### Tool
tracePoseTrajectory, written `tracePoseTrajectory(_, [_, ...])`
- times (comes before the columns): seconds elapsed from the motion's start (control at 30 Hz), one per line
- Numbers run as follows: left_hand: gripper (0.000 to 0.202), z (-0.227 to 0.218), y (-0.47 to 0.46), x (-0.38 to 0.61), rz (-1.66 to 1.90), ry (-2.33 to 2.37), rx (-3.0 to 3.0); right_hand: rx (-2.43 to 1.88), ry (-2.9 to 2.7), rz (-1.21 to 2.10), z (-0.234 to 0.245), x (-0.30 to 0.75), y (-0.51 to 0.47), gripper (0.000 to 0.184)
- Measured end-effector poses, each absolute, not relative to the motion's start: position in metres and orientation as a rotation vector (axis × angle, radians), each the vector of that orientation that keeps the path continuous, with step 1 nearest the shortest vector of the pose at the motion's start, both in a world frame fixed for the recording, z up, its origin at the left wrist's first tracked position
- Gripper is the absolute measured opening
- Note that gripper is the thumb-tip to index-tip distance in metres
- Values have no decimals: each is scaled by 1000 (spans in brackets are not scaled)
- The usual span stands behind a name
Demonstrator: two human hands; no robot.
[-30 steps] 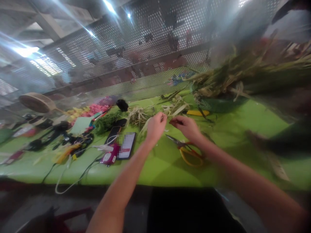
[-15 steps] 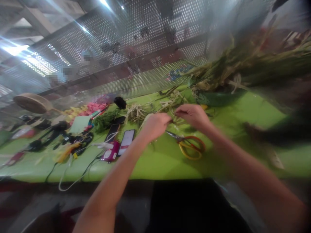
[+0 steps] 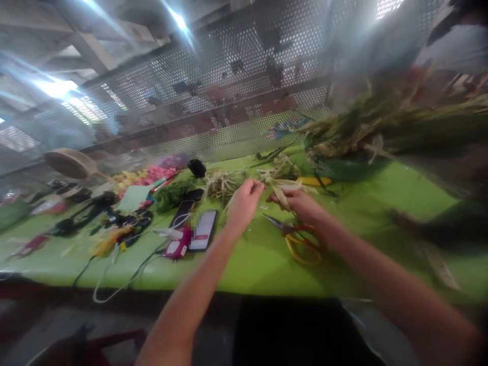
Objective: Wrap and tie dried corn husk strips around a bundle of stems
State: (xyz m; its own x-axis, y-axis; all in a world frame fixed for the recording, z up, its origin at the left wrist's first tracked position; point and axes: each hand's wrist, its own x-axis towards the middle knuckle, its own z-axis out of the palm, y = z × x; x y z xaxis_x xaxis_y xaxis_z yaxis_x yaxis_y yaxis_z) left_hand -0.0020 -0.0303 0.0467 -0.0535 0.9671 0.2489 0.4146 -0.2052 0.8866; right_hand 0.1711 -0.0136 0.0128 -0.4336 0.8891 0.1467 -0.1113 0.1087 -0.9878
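My right hand [image 3: 301, 203] is closed on pale dry leaf strips [image 3: 280, 184], whose flat ends stick out above and beside the fingers. Just left of it, my left hand [image 3: 246, 198] is in a pinch with thumb and finger together; what lies between them is too small to tell. Scissors [image 3: 305, 249] with orange-yellow handles rest on the green table [image 3: 244, 274] below my right hand, blades pointing left. Behind my left hand sits a bundle of dry straw-like strips [image 3: 220, 184].
Left of my arm are a phone [image 3: 205, 234], a magenta device [image 3: 178, 245] with cables, green foliage [image 3: 173, 193] and pink flowers [image 3: 156, 175]. A green basket [image 3: 351, 166] heaped with long dry leaves [image 3: 354, 132] stands right, near a yellow-handled object [image 3: 314, 181]. Perforated metal screen [image 3: 229, 117] behind.
My right hand has turned and lowered, and the pale leaf strips now show in it. My left hand has drawn slightly apart from it. The camera view has shifted a little.
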Motion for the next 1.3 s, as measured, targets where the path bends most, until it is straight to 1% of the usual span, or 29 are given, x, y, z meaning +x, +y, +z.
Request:
tracePoseTrajectory(0.07, [17, 44, -24, 0, 1285, 1524, 1705, -858, -1498, 1453, 8, 167, -14, 40])
tracePoseTrajectory(0.17, [18, 42, -19, 4, 1344, 1477, 1604, -857, -1498, 1480, 3, 162, -16, 47])
tracePoseTrajectory(0.33, [20, 40, -9, 7, 1369, 1438, 1449, -777, -1716, 1595, 9, 162, -21, 53])
tracePoseTrajectory(0.43, [18, 37, 0, -1, 1425, 1470, 1499, -748, -1834, 1549, 18, 171, -19, 56])
tracePoseTrajectory(0.53, [15, 34, 4, -10, 1406, 1584, 1567, -803, -1728, 1420, 24, 186, -12, 58])
tracePoseTrajectory(0.6, [15, 32, 4, -13, 1366, 1647, 1590, -939, -1596, 1248, 25, 195, -5, 54])
tracePoseTrajectory(0.7, [15, 31, -1, -14, 1332, 1664, 1605, -1124, -1438, 883, 24, 205, 2, 40])
tracePoseTrajectory(0.77, [16, 30, -4, -10, 1309, 1667, 1619, -1099, -1376, 810, 24, 204, 2, 32])
tracePoseTrajectory(0.8, [16, 30, -5, -8, 1298, 1665, 1628, -1051, -1369, 870, 24, 201, 0, 27])
tracePoseTrajectory(0.87, [17, 30, -9, -1, 1284, 1648, 1647, -933, -1376, 1105, 24, 192, -7, 19])
tracePoseTrajectory(0.93, [16, 29, -13, 6, 1284, 1614, 1653, -865, -1349, 1288, 22, 180, -13, 15])
tracePoseTrajectory(0.97, [15, 29, -16, 9, 1289, 1594, 1648, -844, -1314, 1370, 20, 175, -15, 15])
tracePoseTrajectory(1.07, [13, 27, -23, 19, 1308, 1541, 1627, -810, -1169, 1562, 11, 164, -17, 24])
tracePoseTrajectory(1.2, [14, 23, -28, 26, 1283, 1556, 1683, -806, -1093, 1677, 2, 159, -13, 32])
tracePoseTrajectory(1.3, [14, 20, -28, 27, 1272, 1602, 1747, -827, -1156, 1557, 1, 160, -11, 29])
